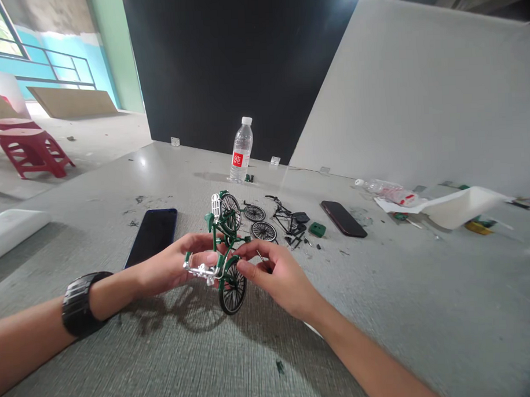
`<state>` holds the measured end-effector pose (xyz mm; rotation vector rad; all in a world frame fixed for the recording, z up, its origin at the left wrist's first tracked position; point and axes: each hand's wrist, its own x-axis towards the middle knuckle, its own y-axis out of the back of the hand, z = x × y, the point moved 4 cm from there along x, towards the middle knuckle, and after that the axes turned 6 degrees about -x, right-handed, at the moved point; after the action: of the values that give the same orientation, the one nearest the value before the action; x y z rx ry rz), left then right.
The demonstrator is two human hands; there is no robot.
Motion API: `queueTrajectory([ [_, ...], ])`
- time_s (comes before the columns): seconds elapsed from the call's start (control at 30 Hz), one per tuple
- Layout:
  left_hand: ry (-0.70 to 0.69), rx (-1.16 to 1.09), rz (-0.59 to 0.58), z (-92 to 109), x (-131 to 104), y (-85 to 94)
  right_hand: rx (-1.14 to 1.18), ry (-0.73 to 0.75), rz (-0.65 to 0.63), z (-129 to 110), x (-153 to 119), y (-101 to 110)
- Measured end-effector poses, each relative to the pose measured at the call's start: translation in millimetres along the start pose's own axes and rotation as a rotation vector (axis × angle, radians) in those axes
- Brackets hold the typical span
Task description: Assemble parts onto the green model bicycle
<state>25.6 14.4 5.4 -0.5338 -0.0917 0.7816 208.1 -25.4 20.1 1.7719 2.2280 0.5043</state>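
A small green model bicycle with black wheels, silver handlebars and a white rack is held above the grey table. My left hand is closed round its frame from the left, its fingertips partly hidden behind the frame. From the right, my right hand pinches at the frame near the handlebar-end wheel, and a thin metal rod shows by its fingers. Behind the bicycle lie loose black wheels, a black model bicycle frame and a green piece.
A dark phone lies beyond my left wrist, another phone to the right. An upright water bottle stands at the back. At the right are a lying bottle and white paper. A white block sits far left.
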Motion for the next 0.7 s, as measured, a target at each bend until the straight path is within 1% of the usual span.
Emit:
queueTrajectory([
  [0.3, 0.010, 0.050, 0.016, 0, 0, 4.2, 0.007, -0.003, 0.000, 0, 0, 0],
  [0.43, 0.019, 0.092, -0.021, -4, 1, 6.9, -0.014, 0.000, 0.025, 0, 0, 1],
  [0.57, 0.019, 0.098, -0.064, -5, 1, 9.3, 0.001, 0.002, 0.001, -1, 1, 0],
  [0.7, 0.018, 0.090, -0.034, -4, 0, 10.5, -0.006, 0.008, -0.008, -2, 0, -1],
])
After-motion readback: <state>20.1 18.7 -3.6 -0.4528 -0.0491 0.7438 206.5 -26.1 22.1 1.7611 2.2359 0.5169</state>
